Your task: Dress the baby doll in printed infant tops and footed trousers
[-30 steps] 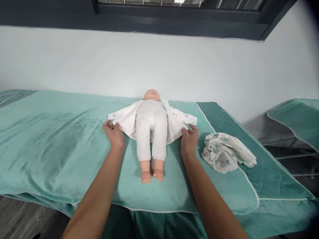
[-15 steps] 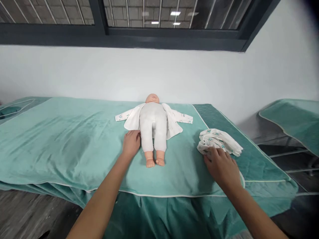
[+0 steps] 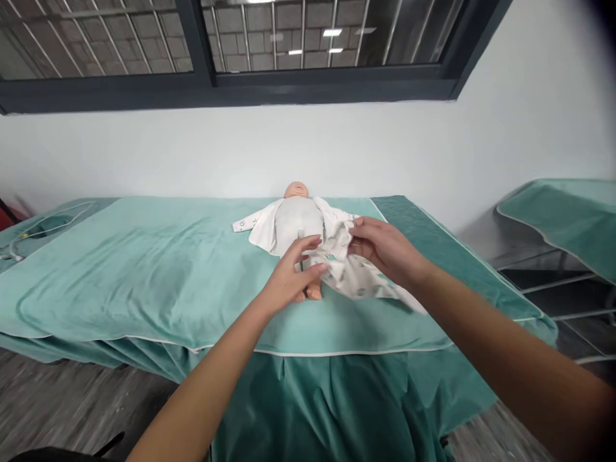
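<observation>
A baby doll (image 3: 292,221) in a white body suit lies on its back on the green bed, head toward the wall. Spread under it is an open white baby jacket (image 3: 264,232) with small printed figures, one sleeve out at the left. My right hand (image 3: 387,249) pinches a crumpled white printed baby garment (image 3: 353,277), held above the doll's legs and trailing down to the right. My left hand (image 3: 291,269) is at the garment's left edge, thumb and fingers apart, and seems not to grip it. The doll's legs are mostly hidden; its feet show below my left hand.
The bed (image 3: 168,256) has a light green cover with a white-edged front drape. A white wall (image 3: 216,151) and a dark window frame (image 3: 327,86) rise behind it. At the right stands another green-covered piece (image 3: 568,212) with metal bars below. A pale cord (image 3: 48,221) lies at the far left.
My right hand has picked up the printed garment from the bed's right side and brought it left, over the doll's legs. My left hand has left the bed beside the doll and moved right, toward the garment.
</observation>
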Action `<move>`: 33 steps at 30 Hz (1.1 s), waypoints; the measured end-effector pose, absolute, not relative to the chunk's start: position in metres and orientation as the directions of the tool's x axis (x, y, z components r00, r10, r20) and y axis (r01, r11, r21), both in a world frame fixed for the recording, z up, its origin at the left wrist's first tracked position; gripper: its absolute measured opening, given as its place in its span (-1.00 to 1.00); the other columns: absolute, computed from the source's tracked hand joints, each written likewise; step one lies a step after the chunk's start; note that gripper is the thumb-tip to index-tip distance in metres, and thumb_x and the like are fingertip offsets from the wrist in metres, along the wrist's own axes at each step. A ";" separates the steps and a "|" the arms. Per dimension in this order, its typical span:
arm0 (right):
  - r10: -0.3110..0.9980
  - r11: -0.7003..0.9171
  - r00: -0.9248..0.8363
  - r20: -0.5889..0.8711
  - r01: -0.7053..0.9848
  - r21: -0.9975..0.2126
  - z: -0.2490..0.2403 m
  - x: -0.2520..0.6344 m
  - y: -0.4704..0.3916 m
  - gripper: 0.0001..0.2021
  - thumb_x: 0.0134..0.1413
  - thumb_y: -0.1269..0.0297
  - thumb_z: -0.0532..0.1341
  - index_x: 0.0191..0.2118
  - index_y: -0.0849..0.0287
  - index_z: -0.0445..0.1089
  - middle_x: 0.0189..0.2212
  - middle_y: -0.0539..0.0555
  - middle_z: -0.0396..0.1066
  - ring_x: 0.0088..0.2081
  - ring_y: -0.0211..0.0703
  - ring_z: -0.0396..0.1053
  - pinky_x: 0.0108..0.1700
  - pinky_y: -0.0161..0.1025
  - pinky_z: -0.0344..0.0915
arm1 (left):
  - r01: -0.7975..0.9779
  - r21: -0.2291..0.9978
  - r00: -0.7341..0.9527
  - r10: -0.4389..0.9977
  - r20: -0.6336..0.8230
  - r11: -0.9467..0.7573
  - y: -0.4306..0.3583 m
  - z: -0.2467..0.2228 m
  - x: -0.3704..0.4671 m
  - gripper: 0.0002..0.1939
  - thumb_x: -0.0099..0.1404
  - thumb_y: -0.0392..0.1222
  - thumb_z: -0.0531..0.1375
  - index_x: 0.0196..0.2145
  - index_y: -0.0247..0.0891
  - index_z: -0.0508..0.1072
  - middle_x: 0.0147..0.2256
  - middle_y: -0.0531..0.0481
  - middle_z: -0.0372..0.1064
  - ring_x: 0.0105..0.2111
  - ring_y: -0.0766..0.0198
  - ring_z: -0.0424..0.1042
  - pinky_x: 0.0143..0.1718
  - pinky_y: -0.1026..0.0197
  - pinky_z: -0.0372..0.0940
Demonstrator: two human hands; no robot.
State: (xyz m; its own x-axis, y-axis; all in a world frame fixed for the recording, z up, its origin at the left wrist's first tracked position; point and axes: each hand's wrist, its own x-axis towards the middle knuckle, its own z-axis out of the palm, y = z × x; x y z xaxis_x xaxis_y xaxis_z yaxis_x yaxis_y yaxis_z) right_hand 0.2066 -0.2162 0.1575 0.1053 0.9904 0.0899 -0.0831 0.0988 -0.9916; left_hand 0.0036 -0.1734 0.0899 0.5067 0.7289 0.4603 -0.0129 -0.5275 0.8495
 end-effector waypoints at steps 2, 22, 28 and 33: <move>0.986 0.163 0.008 0.165 -0.181 -0.970 0.178 0.186 -0.210 -0.86 0.04 0.28 0.32 -0.41 0.18 0.36 -0.41 0.02 0.38 -0.32 -0.21 0.39 -0.17 -0.18 0.42 | 0.019 0.833 0.493 0.730 0.474 -0.554 -0.182 0.113 0.002 -0.53 0.28 -0.12 0.28 0.13 -0.11 0.33 0.11 -0.13 0.37 0.08 0.09 0.40 0.08 0.06 0.33; 0.777 0.629 -0.363 0.514 0.432 -0.646 0.252 0.160 -0.222 -0.84 -0.03 0.24 0.39 -0.38 0.16 0.44 -0.14 0.06 0.38 -0.15 -0.15 0.35 -0.18 -0.21 0.31 | -0.200 0.914 0.433 0.805 0.406 -0.353 -0.175 0.211 -0.062 -0.84 0.10 -0.27 0.24 -0.29 -0.23 0.41 -0.46 0.07 0.36 -0.49 0.31 0.33 -0.48 0.29 0.20; 0.812 0.526 -0.420 0.407 0.220 -0.822 0.260 0.154 -0.217 -0.69 0.04 0.11 0.37 -0.44 0.16 0.28 -0.50 -0.09 0.25 -0.44 -0.32 0.23 -0.43 -0.36 0.14 | -0.317 0.903 0.428 0.805 0.409 -0.290 -0.171 0.216 -0.067 -0.83 0.11 -0.17 0.22 -0.31 -0.24 0.42 -0.47 0.04 0.37 -0.44 0.23 0.42 -0.45 0.25 0.25; 0.854 0.517 -0.226 0.468 0.279 -0.809 0.242 0.131 -0.212 -0.75 0.08 0.19 0.32 -0.44 0.16 0.24 -0.47 -0.08 0.28 -0.40 -0.32 0.23 -0.39 -0.36 0.14 | -0.086 0.943 0.606 0.734 0.306 -0.322 -0.178 0.210 -0.058 -0.61 0.09 -0.05 0.39 -0.17 -0.28 0.51 -0.31 -0.04 0.51 -0.28 0.12 0.48 -0.32 0.22 0.30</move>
